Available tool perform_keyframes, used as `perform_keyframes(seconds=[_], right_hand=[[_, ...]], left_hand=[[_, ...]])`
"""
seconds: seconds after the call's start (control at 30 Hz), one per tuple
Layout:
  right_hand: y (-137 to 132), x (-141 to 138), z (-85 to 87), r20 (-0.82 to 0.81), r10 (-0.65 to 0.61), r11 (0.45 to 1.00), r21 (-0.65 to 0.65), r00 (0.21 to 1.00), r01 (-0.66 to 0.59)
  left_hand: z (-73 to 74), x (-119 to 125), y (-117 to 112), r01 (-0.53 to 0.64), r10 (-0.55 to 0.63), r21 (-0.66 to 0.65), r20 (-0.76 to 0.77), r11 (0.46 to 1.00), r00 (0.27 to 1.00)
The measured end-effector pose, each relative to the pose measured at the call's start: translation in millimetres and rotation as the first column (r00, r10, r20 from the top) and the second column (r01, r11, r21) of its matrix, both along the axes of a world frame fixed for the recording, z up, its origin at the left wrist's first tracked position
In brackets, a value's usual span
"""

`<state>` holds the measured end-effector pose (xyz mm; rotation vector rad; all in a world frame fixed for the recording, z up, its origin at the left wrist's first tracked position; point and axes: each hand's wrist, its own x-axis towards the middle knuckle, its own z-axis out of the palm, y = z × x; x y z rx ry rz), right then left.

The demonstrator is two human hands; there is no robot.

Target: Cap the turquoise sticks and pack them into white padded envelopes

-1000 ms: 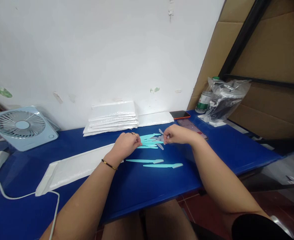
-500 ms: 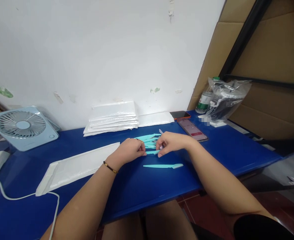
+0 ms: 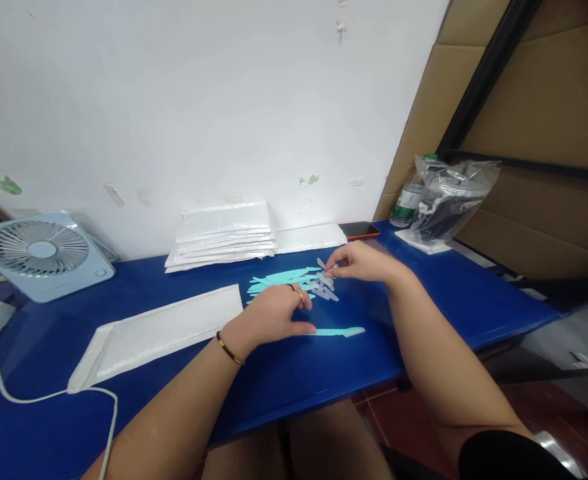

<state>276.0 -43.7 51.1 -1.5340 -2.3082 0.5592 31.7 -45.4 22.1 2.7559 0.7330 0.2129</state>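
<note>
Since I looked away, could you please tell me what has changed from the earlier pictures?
The left hand has come right and toward the person, its thumb at the loose stick. The right hand has gone back toward the wall, by the clear pieces. The stick that was between them is gone from there. The fan and near envelope stayed put.

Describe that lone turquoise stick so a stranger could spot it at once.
On the blue table, find the left hand. The turquoise stick shows just past its thumb, pale end pointing right. Unlike the piled sticks behind it, this one lies alone.
</note>
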Motion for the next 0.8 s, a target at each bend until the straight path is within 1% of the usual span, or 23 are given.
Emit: perform_keyframes(seconds=[0.03, 0.1, 0.13, 0.2, 0.27, 0.33, 0.4, 0.5, 0.57, 0.67, 0.8], right_hand=[[-1.7, 0.8, 2.4, 0.005, 0.031, 0.998, -0.048, 0.999, -0.031], [-4.9, 1.3, 5.9, 0.013, 0.099, 0.982, -0.163, 0.995, -0.095], [-6.2, 1.0, 6.7, 0.009, 0.134, 0.967, -0.220, 0.991, -0.129], [-7.7, -1.0, 6.5, -0.025, 0.185, 0.936, -0.298, 0.982, -0.184], [-7.9, -4.4, 4.5, -0.084, 0.205, 0.922, -0.318, 0.975, -0.221], [-7.0, -8.4, 1.8, -0.166, 0.175, 0.935, -0.281, 0.970, -0.217], [-5.5, -12.2, -1.0, -0.279, 0.106, 0.962, -0.214, 0.955, -0.169], [-3.3, -16.0, -3.9, -0.433, 0.019, 0.990, -0.118, 0.901, -0.078], [-2.3, -17.6, -4.9, -0.479, 0.000, 0.997, -0.067, 0.878, -0.037], [-2.0, -19.0, -6.3, -0.508, 0.001, 1.000, -0.014, 0.862, -0.009], [-1.5, -14.6, -8.5, -0.546, 0.024, 1.000, 0.022, 0.838, -0.014]], left_hand=[[-2.5, 3.0, -4.0, 0.039, -0.039, -0.017, -0.024, 0.999, 0.999], [-6.2, 6.6, -7.3, 0.046, -0.048, -0.021, -0.059, 0.999, 0.997], [-6.8, 6.7, -6.5, 0.023, -0.024, -0.020, -0.069, 1.000, 0.997], [-5.6, 3.7, -0.8, -0.064, 0.063, -0.026, -0.059, 0.998, 0.996], [-3.2, -2.5, 8.5, -0.173, 0.172, -0.050, -0.028, 0.984, 0.985], [-2.2, -9.9, 19.2, -0.266, 0.268, -0.098, 0.013, 0.959, 0.963], [-3.9, -16.8, 29.2, -0.303, 0.319, -0.183, 0.066, 0.935, 0.945], [-8.6, -24.6, 40.5, -0.277, 0.348, -0.360, 0.150, 0.891, 0.925], [-10.5, -28.0, 45.0, -0.255, 0.369, -0.452, 0.184, 0.855, 0.911], [-10.3, -30.6, 47.9, -0.220, 0.377, -0.529, 0.210, 0.820, 0.902], [-6.7, -32.8, 48.7, -0.166, 0.362, -0.596, 0.225, 0.786, 0.905]])
